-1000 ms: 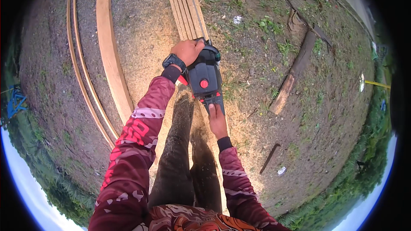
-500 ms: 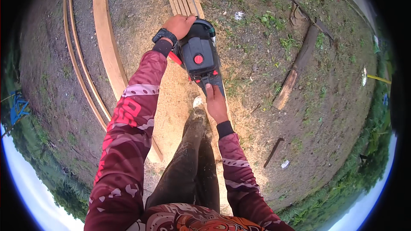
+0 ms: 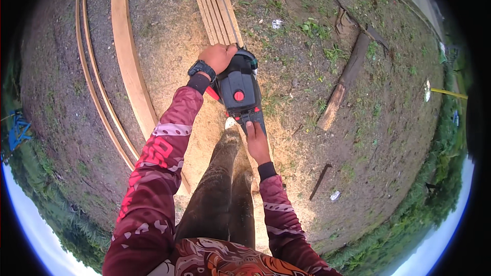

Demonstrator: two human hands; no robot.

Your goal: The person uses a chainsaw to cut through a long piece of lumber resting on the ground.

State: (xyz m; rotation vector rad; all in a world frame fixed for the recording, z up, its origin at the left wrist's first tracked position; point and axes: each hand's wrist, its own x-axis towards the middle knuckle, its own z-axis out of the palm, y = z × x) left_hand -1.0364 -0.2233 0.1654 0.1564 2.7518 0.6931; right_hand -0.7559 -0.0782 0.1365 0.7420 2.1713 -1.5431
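The chainsaw (image 3: 239, 89) body hides its own cutting bar and the planks (image 3: 215, 2) right beneath it.

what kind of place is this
Probably an outdoor woodcutting yard: pale sawn wooden planks lie on bare sawdust-strewn ground, patchy green grass grows around, and both hands grip a black and red power saw.
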